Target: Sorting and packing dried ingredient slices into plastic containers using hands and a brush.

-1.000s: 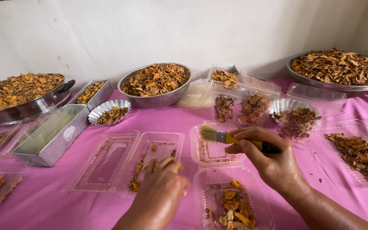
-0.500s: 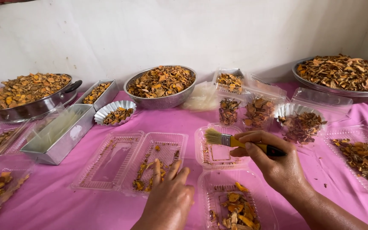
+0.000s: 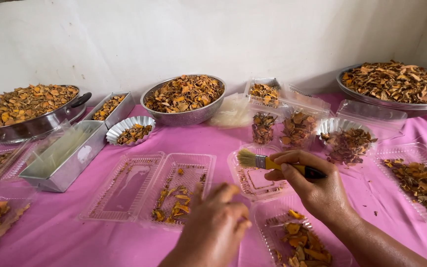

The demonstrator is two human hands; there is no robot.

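Pink tablecloth (image 3: 70,232), clear plastic trays (image 3: 181,190), right hand (image 3: 317,190) gripping yellow-handled brush (image 3: 268,162)

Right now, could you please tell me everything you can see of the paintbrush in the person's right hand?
The paintbrush is small and flat, with pale tan bristles, a silvery metal band and a yellow handle that turns dark at its far end. It lies nearly level, bristles to the left, tilted slightly upward. The right hand grips the handle, with fingers wrapped over it, hiding its middle. The bristles hang above an open clear plastic container on the pink tablecloth; whether they touch it cannot be told.
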